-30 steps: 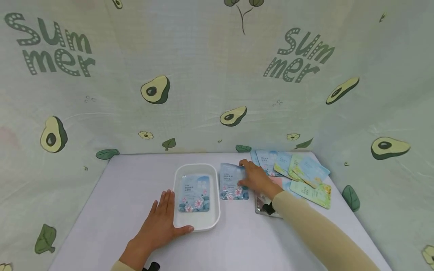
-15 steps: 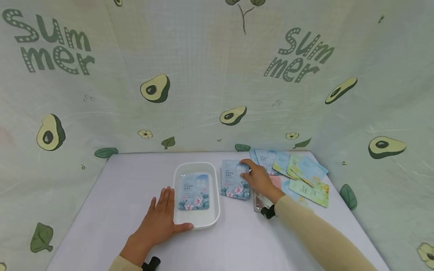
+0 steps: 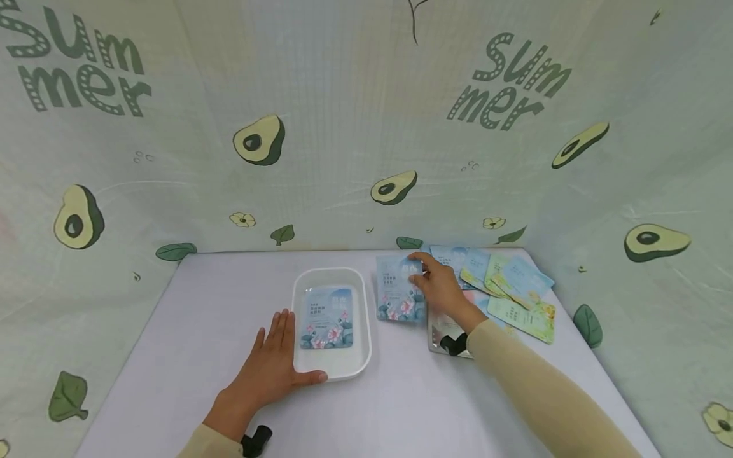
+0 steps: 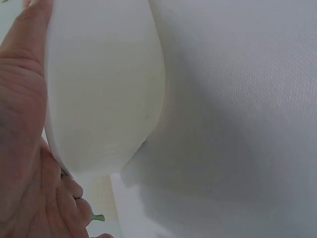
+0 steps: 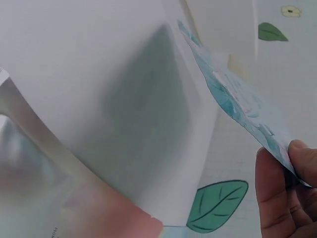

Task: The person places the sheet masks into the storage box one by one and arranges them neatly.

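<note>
My left hand (image 3: 269, 362) lies along the near left side of a white plastic tray (image 3: 339, 369), fingers straight and thumb spread over the near rim. Inside the tray, one blue packet (image 3: 326, 318) printed with pink flowers lies flat. To its right, my right hand (image 3: 441, 286) pinches a matching blue flowered packet (image 3: 401, 289) by its right edge. The right wrist view shows that packet (image 5: 242, 104) raised off the table and seen nearly edge-on, between thumb and fingers. In the left wrist view the tray's outer wall (image 4: 104, 89) fills the space beside the palm.
At the back right lie several overlapping blue and green packets (image 3: 523, 283). A silvery-edged packet (image 3: 443, 331) with pink on it sits under my right wrist. A white-covered table (image 3: 240, 280) meets a printed avocado cloth (image 3: 332, 216) behind it.
My right hand has raised the blue flowered packet off the table and tilted it upright a little. The left hand stays at the tray. The head view has tipped slightly downward.
</note>
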Demonstrator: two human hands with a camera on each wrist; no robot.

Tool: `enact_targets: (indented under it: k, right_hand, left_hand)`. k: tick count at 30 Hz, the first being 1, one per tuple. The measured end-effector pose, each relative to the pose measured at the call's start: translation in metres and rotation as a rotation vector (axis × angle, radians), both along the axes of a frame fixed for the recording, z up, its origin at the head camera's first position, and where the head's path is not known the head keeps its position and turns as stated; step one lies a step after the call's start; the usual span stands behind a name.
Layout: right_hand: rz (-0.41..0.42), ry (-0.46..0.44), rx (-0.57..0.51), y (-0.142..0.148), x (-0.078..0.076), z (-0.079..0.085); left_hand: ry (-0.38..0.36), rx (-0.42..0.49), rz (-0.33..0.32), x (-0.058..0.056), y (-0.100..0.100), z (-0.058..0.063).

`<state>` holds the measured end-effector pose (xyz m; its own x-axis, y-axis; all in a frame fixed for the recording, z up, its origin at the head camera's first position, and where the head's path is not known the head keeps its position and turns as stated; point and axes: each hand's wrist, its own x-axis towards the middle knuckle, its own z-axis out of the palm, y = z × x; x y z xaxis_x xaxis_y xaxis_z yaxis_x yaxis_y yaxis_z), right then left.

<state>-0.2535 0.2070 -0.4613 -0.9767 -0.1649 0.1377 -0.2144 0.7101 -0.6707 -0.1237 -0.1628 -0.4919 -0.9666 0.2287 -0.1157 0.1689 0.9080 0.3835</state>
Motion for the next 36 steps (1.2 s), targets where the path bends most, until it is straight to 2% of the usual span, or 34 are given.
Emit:
enact_targets:
  k: [7,14,19,25,32,36]
  right_hand:
    - [0.012,0.021,-0.029,-0.001,-0.002,0.022]
    - [0.034,0.114,-0.029,-0.008,-0.007,0.052]
    - [0.039,0.104,-0.098,-0.026,-0.007,0.067]
    - [0.066,0.021,-0.166,-0.059,-0.003,0.062]
    - [0.102,0.002,-0.213,-0.093,0.005,0.051]
    - [0.097,-0.043,-0.226,-0.109,0.009,0.041]
  left_hand:
    - [0.009,0.002,0.002,0.001,0.0,-0.001]
    - [0.014,-0.033,-0.014,-0.001,0.001,0.0]
    - [-0.003,-0.039,-0.014,-0.001,-0.002,0.004]
    - [0.02,-0.063,-0.019,-0.002,-0.005,0.003]
    - [0.014,-0.068,-0.027,-0.004,-0.007,0.003]
    - [0.019,-0.091,-0.036,-0.004,-0.009,0.004]
